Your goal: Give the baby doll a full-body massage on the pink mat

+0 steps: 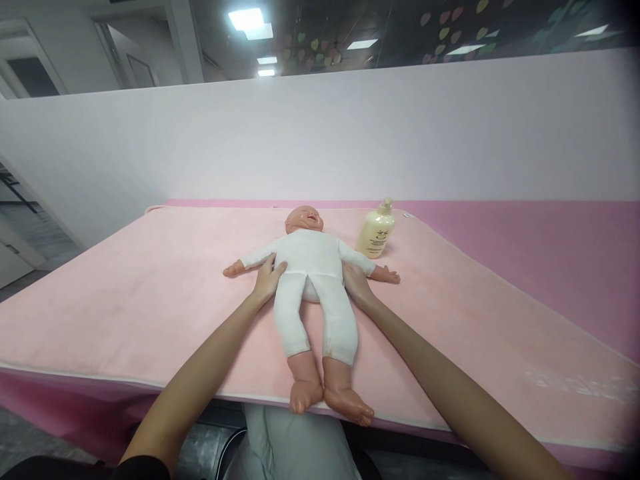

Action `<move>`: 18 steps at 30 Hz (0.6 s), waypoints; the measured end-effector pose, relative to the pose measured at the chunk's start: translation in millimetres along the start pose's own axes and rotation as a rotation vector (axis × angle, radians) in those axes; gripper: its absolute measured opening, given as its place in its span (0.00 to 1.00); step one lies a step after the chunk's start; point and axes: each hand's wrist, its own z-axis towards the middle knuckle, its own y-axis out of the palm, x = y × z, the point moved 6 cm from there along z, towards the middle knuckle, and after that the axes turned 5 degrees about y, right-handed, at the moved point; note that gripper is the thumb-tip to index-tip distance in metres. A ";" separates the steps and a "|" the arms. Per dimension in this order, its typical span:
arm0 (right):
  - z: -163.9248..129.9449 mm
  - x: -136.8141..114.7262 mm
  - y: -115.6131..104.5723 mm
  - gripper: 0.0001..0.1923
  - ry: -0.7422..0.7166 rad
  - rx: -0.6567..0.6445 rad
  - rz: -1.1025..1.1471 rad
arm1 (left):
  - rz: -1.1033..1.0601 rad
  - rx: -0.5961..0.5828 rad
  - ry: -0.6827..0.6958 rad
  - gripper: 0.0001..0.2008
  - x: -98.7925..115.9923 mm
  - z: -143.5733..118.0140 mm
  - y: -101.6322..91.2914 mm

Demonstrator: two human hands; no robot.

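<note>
A smooth plastic baby doll (313, 280) in a soft white romper lies face up on a plush pink mat (125, 307). The left hand (267, 279) rests flat with fingers spread against its side; the right hand (356, 283) cups the opposite flank. A rounded cream pump bottle (376, 230) stands near the doll's shoulder.
</note>
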 end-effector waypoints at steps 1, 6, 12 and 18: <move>0.5 0.7 -0.1 0.21 -0.001 0.003 -0.003 | -0.001 0.004 0.001 0.21 -0.2 -0.1 -0.3; 2.3 2.9 -0.3 0.22 -0.002 0.017 -0.017 | -0.031 0.013 -0.007 0.22 -2.1 -0.2 -1.2; 0.1 0.8 0.1 0.20 -0.006 0.018 -0.016 | -0.005 0.004 0.002 0.21 -1.4 0.3 -0.4; -0.1 -1.6 0.9 0.18 -0.035 0.008 -0.017 | -0.025 -0.006 0.029 0.20 0.2 0.0 -0.3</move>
